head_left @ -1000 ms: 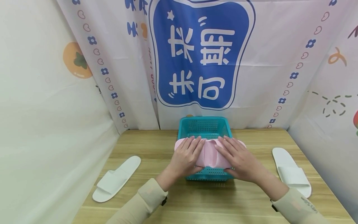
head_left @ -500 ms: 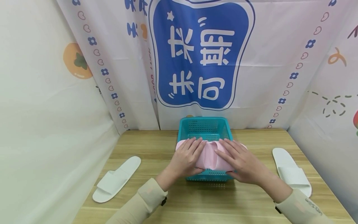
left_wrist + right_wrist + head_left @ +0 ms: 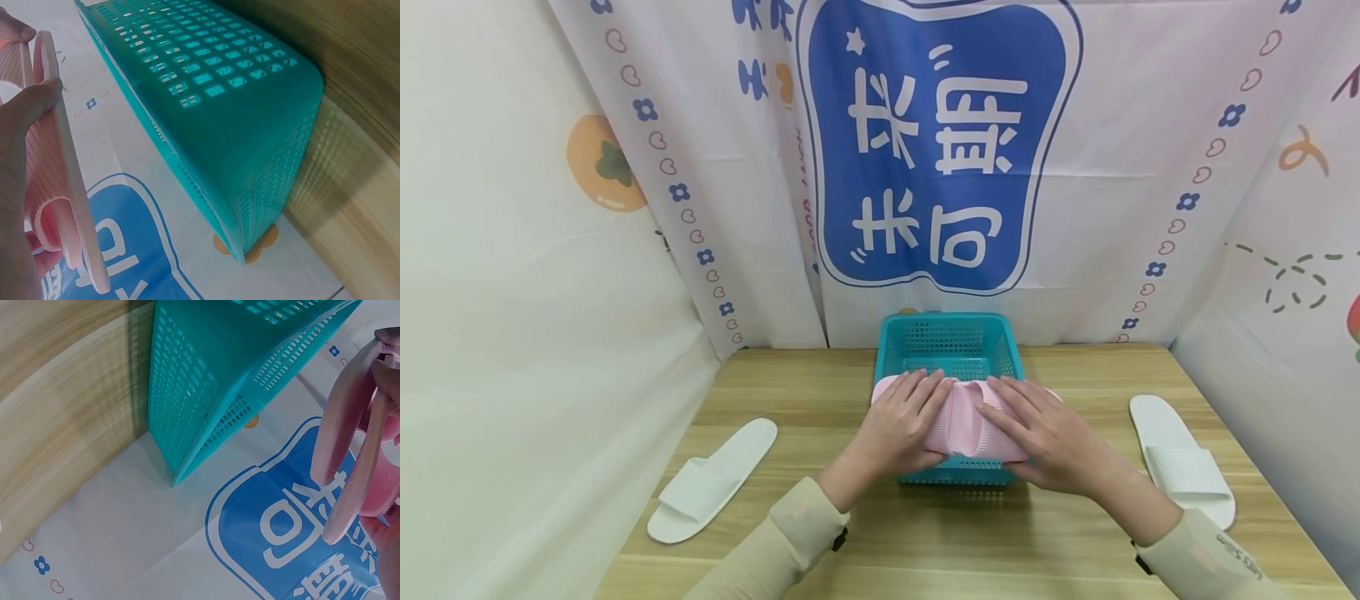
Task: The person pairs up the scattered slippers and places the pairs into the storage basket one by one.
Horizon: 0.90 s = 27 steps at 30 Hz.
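Note:
A pair of pink slippers (image 3: 964,421) with ribbed straps is held above the near part of a teal plastic basket (image 3: 951,325). My left hand (image 3: 897,425) grips the left end of the pair, its fingers over the top and thumb below. On the right end, my right hand (image 3: 1052,437) holds on in the same way. In the right wrist view two pink soles (image 3: 356,487) lie close together, their ends slightly apart. The left wrist view shows the pink slippers (image 3: 75,181) beside the basket (image 3: 212,125), not touching it. Hands partly cover the straps.
One white slipper (image 3: 715,479) lies on the wooden table (image 3: 940,550) at the left. Another white slipper (image 3: 1183,462) lies at the right. Behind the basket hangs a white curtain with a blue printed panel (image 3: 940,150). White cloth walls stand at both sides.
Over the last second the pink slippers and both hands have come down slightly toward me. My right hand has shifted a little. The basket and white slippers stay in place.

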Each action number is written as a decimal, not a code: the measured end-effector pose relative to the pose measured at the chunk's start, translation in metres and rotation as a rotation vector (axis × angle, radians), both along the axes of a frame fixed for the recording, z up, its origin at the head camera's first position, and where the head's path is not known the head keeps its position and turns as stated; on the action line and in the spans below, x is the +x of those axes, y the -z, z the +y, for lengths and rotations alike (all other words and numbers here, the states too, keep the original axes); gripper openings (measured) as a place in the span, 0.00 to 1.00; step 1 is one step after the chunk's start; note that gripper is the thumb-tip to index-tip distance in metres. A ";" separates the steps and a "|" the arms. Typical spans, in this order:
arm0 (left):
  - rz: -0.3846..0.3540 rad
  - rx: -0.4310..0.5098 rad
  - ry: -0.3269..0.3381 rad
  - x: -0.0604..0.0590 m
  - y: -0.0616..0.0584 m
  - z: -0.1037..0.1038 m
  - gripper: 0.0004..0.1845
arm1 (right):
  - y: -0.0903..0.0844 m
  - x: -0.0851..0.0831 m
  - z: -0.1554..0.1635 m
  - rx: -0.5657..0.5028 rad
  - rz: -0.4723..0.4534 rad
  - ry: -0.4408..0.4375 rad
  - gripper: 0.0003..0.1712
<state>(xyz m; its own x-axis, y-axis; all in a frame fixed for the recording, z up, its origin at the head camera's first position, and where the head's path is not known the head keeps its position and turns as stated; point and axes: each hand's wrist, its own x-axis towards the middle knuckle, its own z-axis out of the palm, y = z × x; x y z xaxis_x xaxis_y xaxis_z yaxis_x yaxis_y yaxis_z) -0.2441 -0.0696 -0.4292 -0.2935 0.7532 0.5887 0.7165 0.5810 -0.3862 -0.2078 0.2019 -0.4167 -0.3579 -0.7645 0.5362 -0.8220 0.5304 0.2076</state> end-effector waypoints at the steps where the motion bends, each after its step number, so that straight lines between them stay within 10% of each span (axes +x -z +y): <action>1: -0.006 -0.002 -0.002 0.000 0.000 0.000 0.55 | 0.000 0.000 0.000 -0.003 0.004 -0.002 0.57; 27: -0.082 -0.034 0.000 0.004 -0.009 -0.012 0.59 | -0.001 -0.001 0.004 -0.069 0.019 0.002 0.40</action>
<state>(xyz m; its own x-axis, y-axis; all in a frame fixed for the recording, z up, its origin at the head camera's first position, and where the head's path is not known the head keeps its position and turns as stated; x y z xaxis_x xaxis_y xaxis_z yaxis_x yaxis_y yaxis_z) -0.2405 -0.0812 -0.4201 -0.3395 0.7722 0.5371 0.7464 0.5686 -0.3457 -0.2089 0.2057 -0.4156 -0.3485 -0.7245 0.5946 -0.8171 0.5457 0.1859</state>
